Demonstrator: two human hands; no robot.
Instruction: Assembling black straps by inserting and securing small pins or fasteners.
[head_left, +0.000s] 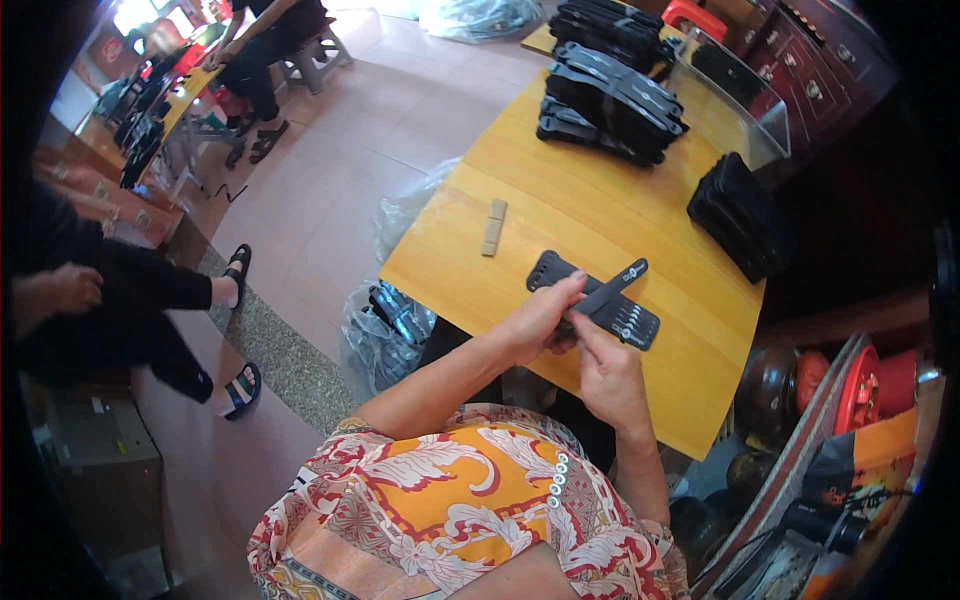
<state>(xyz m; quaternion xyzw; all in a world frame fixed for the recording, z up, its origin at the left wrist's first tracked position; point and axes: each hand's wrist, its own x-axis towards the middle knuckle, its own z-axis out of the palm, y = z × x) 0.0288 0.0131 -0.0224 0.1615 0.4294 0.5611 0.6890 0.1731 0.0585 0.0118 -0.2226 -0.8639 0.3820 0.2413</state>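
Above the near edge of the yellow table [455, 225], my left hand [540, 318] is closed on a flat black strap [613, 287] with pale printing near its rounded far end. My right hand [612, 380] pinches at the near end of the same strap; the exact fingertip contact is partly hidden. Under the strap is a flat black panel [548, 270] with rounded corners, a row of small slots and pale marks at its right end. My fingers cover part of the panel, so I cannot tell whether strap and panel are joined.
Stacked black straps or panels [615, 100] fill the table's far end, beside a clear bin [770, 120]. Another black bundle [735, 215] stands at the right edge. A tan segmented strip [493, 228] lies left of my hands. A seated person [90, 290] is at left.
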